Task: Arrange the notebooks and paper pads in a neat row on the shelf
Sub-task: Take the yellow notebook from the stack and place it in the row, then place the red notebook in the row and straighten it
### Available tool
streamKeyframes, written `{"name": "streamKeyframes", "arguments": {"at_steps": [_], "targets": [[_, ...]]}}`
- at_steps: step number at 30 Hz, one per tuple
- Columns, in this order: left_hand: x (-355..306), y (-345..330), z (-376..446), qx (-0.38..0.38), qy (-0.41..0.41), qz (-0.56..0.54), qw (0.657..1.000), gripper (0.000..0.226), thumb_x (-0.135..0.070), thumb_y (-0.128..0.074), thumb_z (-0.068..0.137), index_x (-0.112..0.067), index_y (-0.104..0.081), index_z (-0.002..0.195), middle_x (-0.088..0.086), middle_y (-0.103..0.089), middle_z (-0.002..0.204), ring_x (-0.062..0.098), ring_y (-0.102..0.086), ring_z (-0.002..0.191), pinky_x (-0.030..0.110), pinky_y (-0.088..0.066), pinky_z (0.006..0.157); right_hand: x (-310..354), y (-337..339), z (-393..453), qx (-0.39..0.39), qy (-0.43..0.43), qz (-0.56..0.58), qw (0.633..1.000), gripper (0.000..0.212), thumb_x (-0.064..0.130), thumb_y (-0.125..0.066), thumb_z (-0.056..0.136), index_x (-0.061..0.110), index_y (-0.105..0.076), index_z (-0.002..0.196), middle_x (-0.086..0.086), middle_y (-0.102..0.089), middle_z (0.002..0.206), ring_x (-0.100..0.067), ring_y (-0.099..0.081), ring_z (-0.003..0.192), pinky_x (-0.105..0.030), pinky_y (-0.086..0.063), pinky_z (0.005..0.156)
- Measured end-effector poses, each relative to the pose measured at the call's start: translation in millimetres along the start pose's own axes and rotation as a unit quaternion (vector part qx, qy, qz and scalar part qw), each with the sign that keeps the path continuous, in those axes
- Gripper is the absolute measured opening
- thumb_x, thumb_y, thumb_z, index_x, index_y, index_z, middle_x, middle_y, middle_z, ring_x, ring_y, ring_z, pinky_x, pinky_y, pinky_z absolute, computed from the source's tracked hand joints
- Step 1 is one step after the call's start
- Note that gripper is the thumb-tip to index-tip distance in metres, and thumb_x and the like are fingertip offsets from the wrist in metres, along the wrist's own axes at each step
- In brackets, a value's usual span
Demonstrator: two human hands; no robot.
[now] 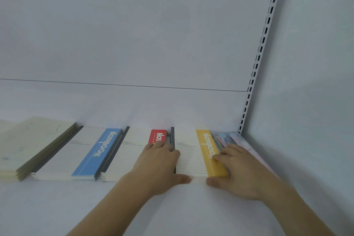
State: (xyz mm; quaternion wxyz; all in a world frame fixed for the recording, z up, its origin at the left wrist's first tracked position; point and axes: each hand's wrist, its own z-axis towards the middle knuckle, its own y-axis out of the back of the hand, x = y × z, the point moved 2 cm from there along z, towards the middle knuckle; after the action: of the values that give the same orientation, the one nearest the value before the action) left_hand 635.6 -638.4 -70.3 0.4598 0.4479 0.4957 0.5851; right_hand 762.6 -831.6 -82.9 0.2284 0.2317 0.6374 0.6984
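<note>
Head camera looks forward and down, close over the white shelf [57, 207].

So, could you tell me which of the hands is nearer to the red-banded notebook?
Left. The left hand lies on the red-banded notebook; the right hand rests on the yellow-banded notebook beside it.
</note>
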Motion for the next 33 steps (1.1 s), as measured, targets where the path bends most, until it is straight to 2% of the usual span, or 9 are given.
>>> {"name": "streamKeyframes", "arguments": {"at_steps": [2, 4, 8, 11, 16, 21, 27, 30, 33], "targets": [[0, 4, -5, -0.037, 0.011, -0.019, 0.999, 0.069, -0.078, -0.044, 0.083, -0.026, -0.054, 0.128, -0.008, -0.053, 0.127, 0.018, -0.043, 0.124, 0.035, -0.034, 0.106, 1, 0, -2, -0.046, 0.0, 0.009, 0.999, 0.093, 0.091, -0.025, 0.068, 0.033, -0.044, 0.139, 0.011, -0.038, 0.14, -0.016, -0.019, 0.141, -0.035, -0.021, 0.116], [1, 8, -13, -0.083, 0.033, -0.03, 0.996, 0.058, -0.071, -0.044, 0.088, -0.027, -0.054, 0.124, -0.009, -0.054, 0.127, 0.016, -0.045, 0.122, 0.033, -0.035, 0.105, 10, 4, -3, -0.103, 0.006, 0.026, 0.994, 0.09, 0.086, -0.018, 0.072, 0.032, -0.045, 0.139, 0.011, -0.036, 0.145, -0.015, -0.014, 0.144, -0.034, -0.02, 0.117], [12, 12, -38, -0.144, 0.071, -0.052, 0.986, 0.048, -0.06, -0.039, 0.098, -0.027, -0.052, 0.131, -0.01, -0.052, 0.136, 0.013, -0.044, 0.129, 0.031, -0.033, 0.111, 49, 4, -5, -0.16, 0.042, 0.055, 0.985, 0.075, 0.076, -0.021, 0.082, 0.03, -0.054, 0.13, 0.008, -0.044, 0.142, -0.016, -0.022, 0.143, -0.03, -0.019, 0.116], [31, 11, -63, -0.174, 0.094, -0.072, 0.978, 0.045, -0.055, -0.043, 0.099, -0.028, -0.054, 0.133, -0.012, -0.053, 0.136, 0.012, -0.045, 0.131, 0.032, -0.033, 0.112, 90, 2, -7, -0.139, 0.082, 0.061, 0.985, 0.068, 0.072, -0.02, 0.086, 0.034, -0.044, 0.137, 0.012, -0.035, 0.148, -0.012, -0.013, 0.145, -0.024, -0.008, 0.114], [81, 17, -116, -0.209, 0.138, -0.057, 0.967, 0.031, -0.049, -0.05, 0.092, -0.025, -0.067, 0.101, -0.008, -0.067, 0.106, 0.018, -0.063, 0.105, 0.037, -0.051, 0.091, 167, 10, -8, -0.103, 0.13, 0.061, 0.984, 0.063, 0.068, -0.026, 0.091, 0.037, -0.034, 0.145, 0.015, -0.023, 0.154, -0.01, -0.004, 0.146, -0.03, -0.012, 0.119], [142, 31, -193, -0.235, 0.191, -0.058, 0.951, 0.035, -0.046, -0.053, 0.093, -0.024, -0.064, 0.118, -0.008, -0.066, 0.117, 0.017, -0.061, 0.11, 0.037, -0.051, 0.095, 259, 18, -3, -0.101, 0.153, 0.061, 0.981, 0.064, 0.069, -0.026, 0.09, 0.036, -0.033, 0.145, 0.016, -0.021, 0.155, -0.008, -0.003, 0.146, -0.027, -0.008, 0.116], [230, 44, -298, -0.23, 0.245, -0.039, 0.941, 0.036, -0.048, -0.053, 0.093, -0.025, -0.066, 0.117, -0.008, -0.067, 0.117, 0.018, -0.062, 0.112, 0.038, -0.049, 0.095, 389, 12, 0, -0.126, 0.196, 0.08, 0.969, 0.066, 0.069, -0.023, 0.089, 0.032, -0.043, 0.14, 0.013, -0.036, 0.148, -0.012, -0.018, 0.144, -0.03, -0.019, 0.115], [278, 43, -356, -0.197, 0.286, -0.046, 0.937, 0.044, -0.052, -0.043, 0.099, -0.029, -0.055, 0.134, -0.011, -0.056, 0.136, 0.014, -0.049, 0.129, 0.034, -0.037, 0.109, 461, 7, 5, -0.144, 0.21, 0.103, 0.962, 0.076, 0.073, -0.014, 0.085, 0.029, -0.052, 0.135, 0.01, -0.045, 0.143, -0.014, -0.027, 0.141, -0.032, -0.027, 0.113], [320, 42, -400, -0.191, 0.32, -0.036, 0.927, 0.052, -0.056, -0.034, 0.1, -0.031, -0.039, 0.146, -0.012, -0.041, 0.151, 0.012, -0.034, 0.14, 0.032, -0.026, 0.116, 522, 2, 11, -0.129, 0.224, 0.112, 0.96, 0.091, 0.08, 0.0, 0.078, 0.031, -0.047, 0.139, 0.011, -0.039, 0.148, -0.012, -0.021, 0.143, -0.03, -0.022, 0.117]]}}
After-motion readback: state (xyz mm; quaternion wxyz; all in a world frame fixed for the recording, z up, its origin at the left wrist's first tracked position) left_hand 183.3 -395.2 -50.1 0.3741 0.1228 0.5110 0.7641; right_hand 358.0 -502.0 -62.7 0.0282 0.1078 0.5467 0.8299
